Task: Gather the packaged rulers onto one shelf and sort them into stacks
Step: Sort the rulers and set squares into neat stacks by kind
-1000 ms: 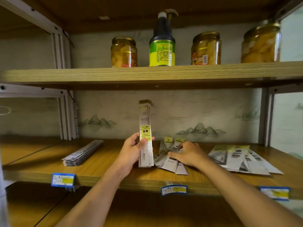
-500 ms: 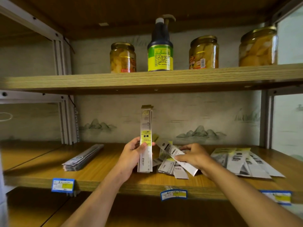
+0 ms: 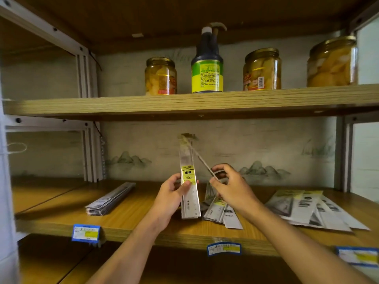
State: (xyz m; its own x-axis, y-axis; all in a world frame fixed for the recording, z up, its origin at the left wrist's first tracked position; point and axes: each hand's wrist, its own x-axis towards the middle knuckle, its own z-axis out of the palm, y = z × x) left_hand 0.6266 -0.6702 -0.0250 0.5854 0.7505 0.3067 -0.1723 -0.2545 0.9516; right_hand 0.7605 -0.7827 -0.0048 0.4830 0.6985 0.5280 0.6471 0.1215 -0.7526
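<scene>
My left hand (image 3: 173, 191) grips a bundle of packaged rulers (image 3: 189, 193) standing upright on the wooden shelf (image 3: 143, 226). My right hand (image 3: 229, 186) pinches one more packaged ruler (image 3: 202, 160), which leans edge-on with its top against the bundle's top. Below my right hand lies a loose pile of packaged rulers (image 3: 221, 210). A neat stack of rulers (image 3: 110, 198) lies at the left of the shelf. A fanned pile of wider packages (image 3: 311, 208) lies at the right.
On the upper shelf (image 3: 184, 103) stand three jars of preserved fruit (image 3: 161, 75) and a dark pump bottle (image 3: 207, 62). Blue price tags (image 3: 86, 232) hang on the shelf's front edge. Metal uprights (image 3: 91, 152) frame the bay at left and right.
My right hand lifted one packaged ruler from the loose pile and swung it up against the upright bundle held in my left hand.
</scene>
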